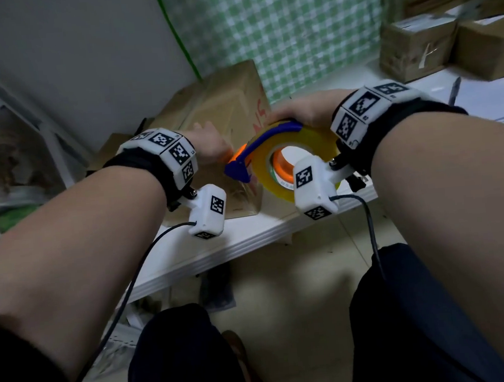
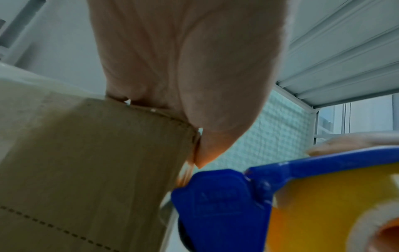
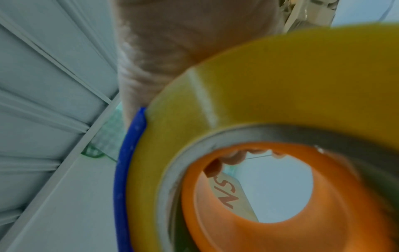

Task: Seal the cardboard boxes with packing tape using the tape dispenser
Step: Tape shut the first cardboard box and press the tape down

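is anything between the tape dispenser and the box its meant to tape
Nothing visible does. The tape dispenser, gripped by the right hand, has its blue head right against the cardboard box. The left hand holds the box edge just beside that head, close to the tape path but not between them.

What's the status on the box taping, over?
Right hand grips tape dispenser. Left hand grips cardboard box edge. Dispenser beside box. Nothing blocking.
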Motion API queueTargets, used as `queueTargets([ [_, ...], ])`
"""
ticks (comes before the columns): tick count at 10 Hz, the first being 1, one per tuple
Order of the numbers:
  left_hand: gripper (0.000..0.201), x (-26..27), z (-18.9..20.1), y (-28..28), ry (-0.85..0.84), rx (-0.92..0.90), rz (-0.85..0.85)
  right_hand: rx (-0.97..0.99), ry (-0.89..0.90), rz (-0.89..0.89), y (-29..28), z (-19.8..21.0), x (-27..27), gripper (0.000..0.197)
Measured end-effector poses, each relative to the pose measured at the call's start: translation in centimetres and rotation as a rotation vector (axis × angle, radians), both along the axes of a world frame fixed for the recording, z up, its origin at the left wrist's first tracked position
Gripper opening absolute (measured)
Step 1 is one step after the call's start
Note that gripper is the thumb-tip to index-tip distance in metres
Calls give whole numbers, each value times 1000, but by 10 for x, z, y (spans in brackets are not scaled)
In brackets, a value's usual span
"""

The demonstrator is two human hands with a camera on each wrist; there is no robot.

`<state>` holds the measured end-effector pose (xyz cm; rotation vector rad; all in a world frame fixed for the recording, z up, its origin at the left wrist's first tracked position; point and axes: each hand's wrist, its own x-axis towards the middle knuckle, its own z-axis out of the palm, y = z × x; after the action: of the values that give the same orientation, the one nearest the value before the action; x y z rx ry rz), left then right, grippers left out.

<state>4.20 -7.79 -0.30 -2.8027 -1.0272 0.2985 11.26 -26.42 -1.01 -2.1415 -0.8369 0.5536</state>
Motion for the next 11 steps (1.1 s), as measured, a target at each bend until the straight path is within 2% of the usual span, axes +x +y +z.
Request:
queueTargets([
  [1, 75, 1, 0, -3, -2, 13, 5, -112, 36, -50, 3, -7, -16, 49],
  [2, 76, 0, 1, -4, -13, 13, 15, -304, -16, 19, 2, -22, -22, 42],
  [3, 77, -3, 3, -11, -7, 24, 21, -230, 65, -26, -4, -19, -25, 39],
  [4, 75, -9, 8, -26, 18, 40, -11, -198, 34, -116, -9, -5, -22, 39],
  [5, 62, -12, 10, -35, 11, 78, -54, -136, 39, -194, -11, 3, -22, 39],
  [6, 94, -19, 12, -27, 3, 2, -51, -98, -31, -250, -3, 11, -23, 30],
  [7, 126, -29, 22, -5, 50, -173, -137, -20, -109, -317, 12, 26, -25, 36],
  [8, 117, -48, 31, 15, 28, -282, -262, 122, -242, -385, 29, 43, -29, 41],
  [9, 111, -66, 32, 37, -21, -268, -334, 135, -428, -365, 52, 58, -34, 32],
  [11, 105, -93, 25, 90, -108, -121, -291, -56, -746, -205, 110, 57, -39, 26],
])
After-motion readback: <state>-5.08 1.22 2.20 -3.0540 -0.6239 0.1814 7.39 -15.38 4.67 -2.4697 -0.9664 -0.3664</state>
